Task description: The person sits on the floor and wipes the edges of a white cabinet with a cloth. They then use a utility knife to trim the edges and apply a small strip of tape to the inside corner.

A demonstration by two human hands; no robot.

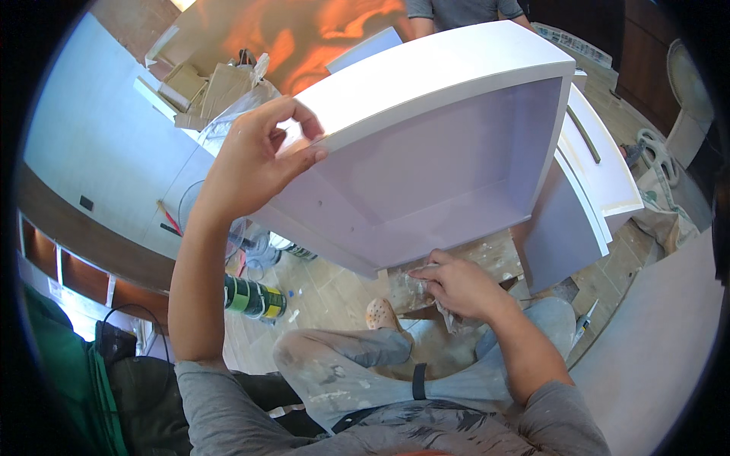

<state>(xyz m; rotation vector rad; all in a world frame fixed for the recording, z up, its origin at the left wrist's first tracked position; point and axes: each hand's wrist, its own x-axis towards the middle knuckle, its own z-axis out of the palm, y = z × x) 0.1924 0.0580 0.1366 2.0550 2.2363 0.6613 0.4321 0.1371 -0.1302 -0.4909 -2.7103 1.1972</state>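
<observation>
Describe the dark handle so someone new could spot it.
Start with the large white box, its upper left corner at the left hand. Just right of it is a smaller white panel. The handle is the slim bar there, dark against the pale boards around it.

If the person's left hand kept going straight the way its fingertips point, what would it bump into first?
The left hand would meet the white open box, at its upper left corner. The fingertips appear to touch it already, though a slight gap is hard to rule out.
</observation>
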